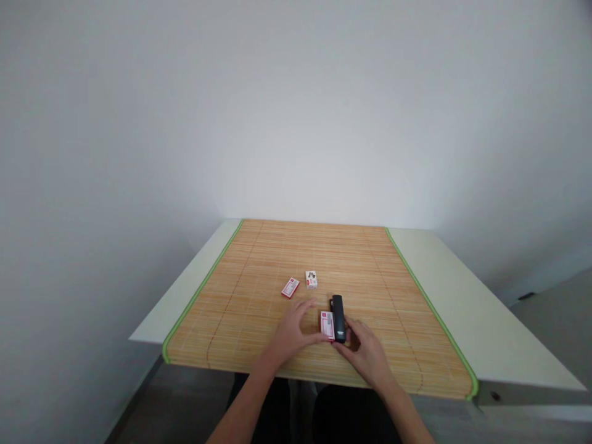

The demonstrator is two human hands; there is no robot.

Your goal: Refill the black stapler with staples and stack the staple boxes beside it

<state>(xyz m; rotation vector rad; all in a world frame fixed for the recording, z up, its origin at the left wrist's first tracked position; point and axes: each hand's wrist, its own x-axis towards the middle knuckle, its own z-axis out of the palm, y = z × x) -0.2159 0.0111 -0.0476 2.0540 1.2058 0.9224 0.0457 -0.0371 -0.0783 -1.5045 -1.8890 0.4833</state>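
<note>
A black stapler lies lengthwise on the bamboo mat, pointing away from me. Close along its left side is a red-and-white box. My right hand is curled at the stapler's near right end, its thumb at the near end and its fingers against the side. My left hand is open, fingers spread forward, with the thumb tip at the lower left of the box. Beyond the left hand lie a second red-and-white box, turned at an angle, and a small white box with a dark picture on top.
The bamboo mat with green edging covers the middle of a white table. A pale wall rises directly behind the table. The table's near edge runs just in front of my legs.
</note>
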